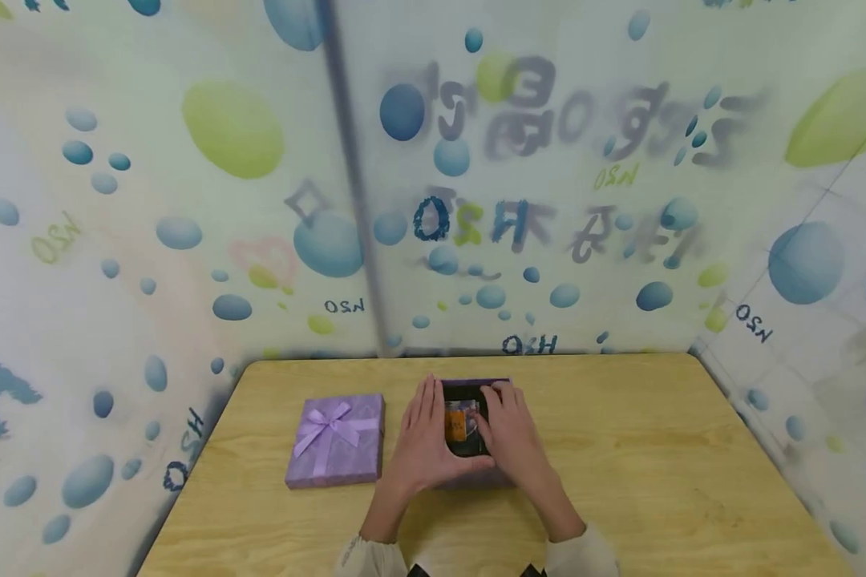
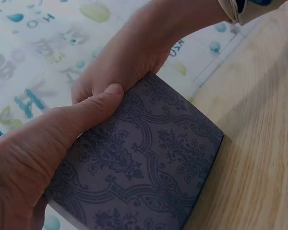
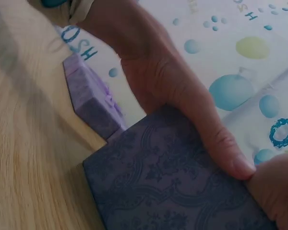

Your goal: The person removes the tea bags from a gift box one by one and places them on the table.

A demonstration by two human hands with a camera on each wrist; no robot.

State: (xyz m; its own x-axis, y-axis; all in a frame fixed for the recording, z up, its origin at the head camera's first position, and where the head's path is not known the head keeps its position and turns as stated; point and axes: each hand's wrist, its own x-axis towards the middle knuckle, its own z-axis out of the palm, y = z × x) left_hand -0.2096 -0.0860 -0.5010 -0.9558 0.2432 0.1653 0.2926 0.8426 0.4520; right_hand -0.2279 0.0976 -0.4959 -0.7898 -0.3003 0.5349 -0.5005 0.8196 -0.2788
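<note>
A purple patterned gift box (image 2: 149, 148) with a dark inside stands lidless on the table. In the head view, a small orange packet (image 1: 456, 426) lies in it, with a clear, shiny piece (image 1: 471, 417) beside it. My left hand (image 1: 426, 441) rests along the box's left side with straight fingers, its thumb across the front edge. Over the right side reaches my right hand (image 1: 512, 437), fingers bent into the box and thumb close to the shiny piece. Whether it pinches anything is unclear. Both wrist views show mainly the box's outer wall, hiding the right fingertips.
To the left of the box lies its purple lid (image 1: 337, 441), topped with a lilac ribbon bow (image 1: 329, 425). The wooden table (image 1: 657, 457) meets a printed curtain (image 1: 548, 312) at the back and sides.
</note>
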